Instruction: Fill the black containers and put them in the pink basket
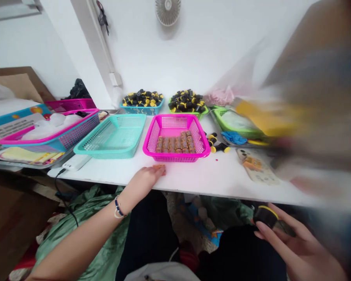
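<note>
My left hand [144, 180] lies at the white table's front edge [111, 177], its fingertips closed on a small orange-brown piece [159, 169]. My right hand [298, 249] is low at the bottom right, below the table, pinching a black cylinder with a yellow rim [265, 217]. A magenta plastic basket [175, 157] stands just beyond my left hand, holding several brown cylinders [174, 144]. Beyond it, a blue basket [142, 111] and a green basket [190, 114] are heaped with black-and-yellow pieces [186, 100]. A few similar pieces [218, 147] lie loose on the table.
A teal basket [111, 136] stands left of the magenta one. Further left are a power bank [76, 162] with a cable and a magenta basket of white bags [49, 134]. A large blurred object fills the upper right. Green sacking [84, 226] lies below the table.
</note>
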A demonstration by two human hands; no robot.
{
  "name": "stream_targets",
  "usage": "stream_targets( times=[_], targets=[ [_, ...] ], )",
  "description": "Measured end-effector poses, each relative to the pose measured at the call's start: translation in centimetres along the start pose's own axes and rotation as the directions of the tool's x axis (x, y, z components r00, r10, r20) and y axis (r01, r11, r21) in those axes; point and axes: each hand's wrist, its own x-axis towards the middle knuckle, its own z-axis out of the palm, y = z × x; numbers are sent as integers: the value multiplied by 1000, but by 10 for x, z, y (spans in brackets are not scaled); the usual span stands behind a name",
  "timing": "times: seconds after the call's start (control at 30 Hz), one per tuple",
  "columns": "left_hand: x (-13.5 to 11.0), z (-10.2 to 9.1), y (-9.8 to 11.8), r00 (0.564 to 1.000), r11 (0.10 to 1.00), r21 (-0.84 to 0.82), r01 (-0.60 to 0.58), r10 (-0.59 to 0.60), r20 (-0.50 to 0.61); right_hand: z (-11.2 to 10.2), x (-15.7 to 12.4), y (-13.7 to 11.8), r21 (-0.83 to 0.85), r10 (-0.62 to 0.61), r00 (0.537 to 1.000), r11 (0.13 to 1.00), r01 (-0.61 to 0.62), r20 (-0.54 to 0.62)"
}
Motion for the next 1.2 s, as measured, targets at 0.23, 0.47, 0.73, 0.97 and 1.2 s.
stream_targets(
  times=[0.23,0.47,0.73,0.97,1.2],
  targets=[
    [-2,-7,-9,962,963,-250,102,-159,-220,13,-9,-8,180,145,984,970,-161,103],
    [-20,2,59,915,694,-719,-28,-271,-298,50,-17,-22,308,93,970,938,-161,223],
    [-23,16,118,945,199,-977,77,-327,8,85,-33,-51,452,-153,932,892,-13,329],
    [-22,23,119,957,391,-917,78,-286,-41,100,-28,-62,445,-200,945,893,68,258],
    [-27,23,113,996,661,-749,-49,-24,-86,108,-25,-63,434,-200,944,898,70,263]
  ],
)
